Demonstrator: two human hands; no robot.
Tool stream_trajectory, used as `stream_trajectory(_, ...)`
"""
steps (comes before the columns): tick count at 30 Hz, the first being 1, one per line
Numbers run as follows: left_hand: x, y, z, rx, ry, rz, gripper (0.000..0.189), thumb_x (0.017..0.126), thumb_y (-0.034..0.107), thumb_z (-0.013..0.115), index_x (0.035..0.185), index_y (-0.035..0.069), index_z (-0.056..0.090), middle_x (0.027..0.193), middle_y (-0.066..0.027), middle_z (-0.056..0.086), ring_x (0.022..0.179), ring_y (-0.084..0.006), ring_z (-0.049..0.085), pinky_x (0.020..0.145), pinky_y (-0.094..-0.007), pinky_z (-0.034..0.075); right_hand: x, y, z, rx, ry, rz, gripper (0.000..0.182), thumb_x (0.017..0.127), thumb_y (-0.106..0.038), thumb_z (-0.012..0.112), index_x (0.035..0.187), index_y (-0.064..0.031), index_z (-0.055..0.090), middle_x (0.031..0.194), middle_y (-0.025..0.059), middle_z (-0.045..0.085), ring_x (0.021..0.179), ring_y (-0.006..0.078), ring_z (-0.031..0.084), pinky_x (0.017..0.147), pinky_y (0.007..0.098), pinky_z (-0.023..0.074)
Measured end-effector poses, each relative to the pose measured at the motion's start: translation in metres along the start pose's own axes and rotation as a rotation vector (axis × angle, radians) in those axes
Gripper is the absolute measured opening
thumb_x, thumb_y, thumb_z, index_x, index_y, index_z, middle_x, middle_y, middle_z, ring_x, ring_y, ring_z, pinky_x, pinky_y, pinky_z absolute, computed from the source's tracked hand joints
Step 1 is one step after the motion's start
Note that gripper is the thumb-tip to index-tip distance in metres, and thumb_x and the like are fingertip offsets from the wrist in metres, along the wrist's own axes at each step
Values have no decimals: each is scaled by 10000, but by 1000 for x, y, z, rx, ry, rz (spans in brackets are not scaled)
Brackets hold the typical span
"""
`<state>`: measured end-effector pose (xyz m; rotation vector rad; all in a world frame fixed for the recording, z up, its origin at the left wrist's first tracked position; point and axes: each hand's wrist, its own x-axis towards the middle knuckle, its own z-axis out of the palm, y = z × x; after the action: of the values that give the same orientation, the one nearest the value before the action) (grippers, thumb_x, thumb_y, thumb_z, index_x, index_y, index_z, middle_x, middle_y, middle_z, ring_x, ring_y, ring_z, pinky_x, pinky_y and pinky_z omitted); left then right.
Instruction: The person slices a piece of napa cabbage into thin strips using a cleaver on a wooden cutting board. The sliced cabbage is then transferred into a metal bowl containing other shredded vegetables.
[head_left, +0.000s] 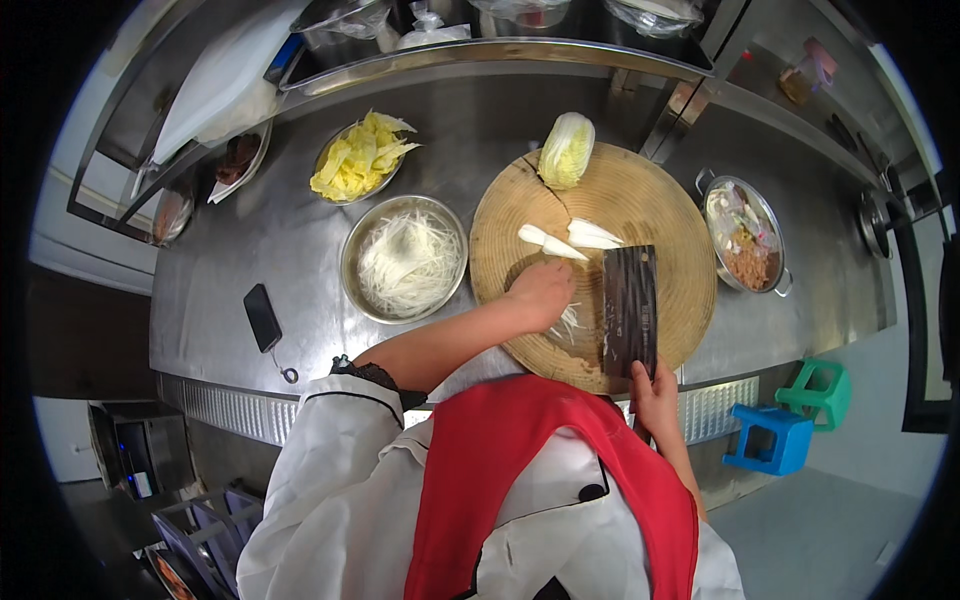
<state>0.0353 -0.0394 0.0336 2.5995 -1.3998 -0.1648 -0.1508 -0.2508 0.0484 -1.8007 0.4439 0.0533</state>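
Note:
A wide-bladed Chinese cleaver (630, 311) lies nearly flat over the right half of a round wooden chopping block (679, 202). My right hand (656, 397) grips it at the near end. My left hand (541, 294) is on the block, fingers curled downward; what may be under them is hidden. Fine white shreds (568, 322) lie just beside that hand. Beyond its fingers are white tapered vegetable pieces (553, 242), with another group of white pieces (592, 233) to their right. At the block's far edge rests a napa cabbage (567, 150).
Left of the block stand a steel bowl of white shreds (411, 262) and a bowl of yellow cabbage leaves (362, 159). To the right is a two-handled metal pan (750, 236) holding food and plastic bags. A phone (262, 317) lies on the steel counter (217, 262). A shelf (495, 51) spans the back.

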Motion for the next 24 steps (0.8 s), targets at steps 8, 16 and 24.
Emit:
stream_trajectory(8, 1, -8, 1, -93, -101, -42, 185, 780, 84, 619, 950, 29, 663, 955, -146, 663, 940, -309, 643, 804, -423, 522, -2, -6, 0, 38, -14, 43, 127, 988, -122, 550, 988, 3, 576, 631, -13, 529, 525, 68, 475, 468, 257, 389)
stream_trajectory(16, -15, -42, -7, -1362, 63, -471, 177, 883, 118, 654, 1031, 28, 616, 913, -41, 648, 854, -129, 617, 744, -286, 490, -2, -24, 4, 4, -49, 52, 142, 993, -133, 560, 1031, 1, 591, 666, -13, 534, 547, 67, 454, 491, 259, 388)
stream_trajectory(24, -84, -33, -12, -1932, 373, -764, 103, 942, 133, 623, 987, 48, 585, 891, -44, 630, 798, -147, 619, 747, -298, 516, 13, -47, 29, -76, -228, -26, 193, 996, -157, 564, 1077, 9, 620, 713, -10, 532, 653, 78, 453, 592, 266, 411)
